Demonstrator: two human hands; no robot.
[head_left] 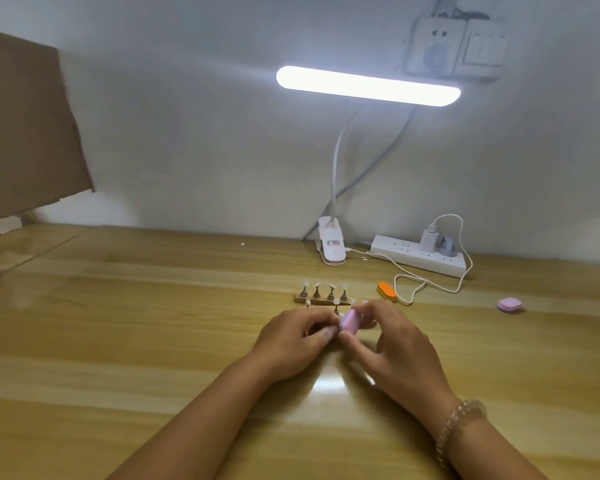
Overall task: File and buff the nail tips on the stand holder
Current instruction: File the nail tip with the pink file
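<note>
A wooden stand holder lies on the table, with several small metal posts carrying white nail tips. Just in front of it my right hand pinches a small pink buffer block between thumb and fingers. My left hand has its fingers curled against the block's left side, around something small that its fingers hide. The near row of posts is partly covered by both hands.
An orange buffer block lies right of the stand, and a second pink block further right. At the back stand a clip lamp, a power strip and a white cable. Cardboard rises at the left.
</note>
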